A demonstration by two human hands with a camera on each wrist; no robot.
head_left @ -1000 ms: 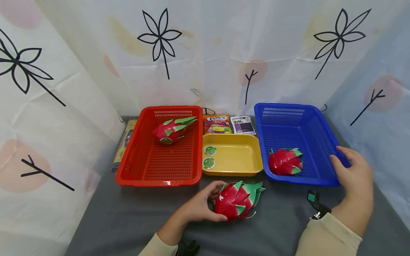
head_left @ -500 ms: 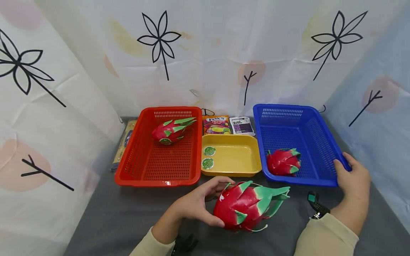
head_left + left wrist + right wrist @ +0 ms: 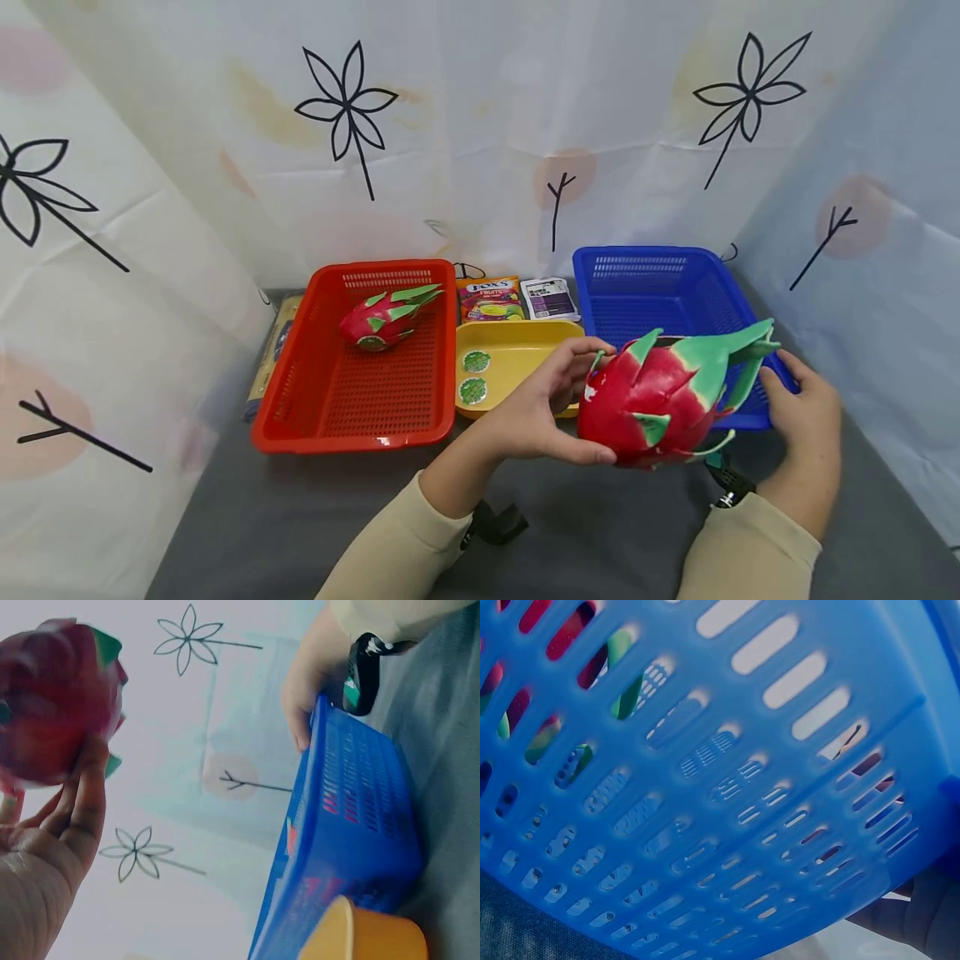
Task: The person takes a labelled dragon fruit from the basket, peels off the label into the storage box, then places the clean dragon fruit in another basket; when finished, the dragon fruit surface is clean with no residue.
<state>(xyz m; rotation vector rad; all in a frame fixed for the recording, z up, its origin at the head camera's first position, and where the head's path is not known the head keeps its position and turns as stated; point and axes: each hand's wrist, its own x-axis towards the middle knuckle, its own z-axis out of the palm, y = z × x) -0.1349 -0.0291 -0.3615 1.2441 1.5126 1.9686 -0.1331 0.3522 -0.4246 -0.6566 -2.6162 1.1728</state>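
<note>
My left hand (image 3: 532,417) grips a red dragon fruit (image 3: 648,408) by its rounded end, its green leafy tip pointing right. The fruit is up off the table, in front of the blue basket (image 3: 637,292), and covers much of that basket's near part in the head view. At the basket's right front corner, my right hand (image 3: 810,417) holds the rim between thumb and fingers. Red and green patches of a dragon fruit (image 3: 570,634) show through the basket's slots in the right wrist view. Another dragon fruit (image 3: 382,321) lies in the red basket (image 3: 390,408) at left.
Between the baskets stands a yellow tub (image 3: 510,337) with two round green stickers (image 3: 474,390). Behind it lie a candy packet (image 3: 490,302) and a white-and-purple packet (image 3: 550,298). A tan package (image 3: 270,358) sits left of the red basket. A patterned curtain (image 3: 465,125) surrounds the grey table (image 3: 315,508).
My left hand has lifted the dragon fruit from low over the table and carried it up and right toward the blue basket. The right hand keeps its hold on the rim; the head view has shifted slightly.
</note>
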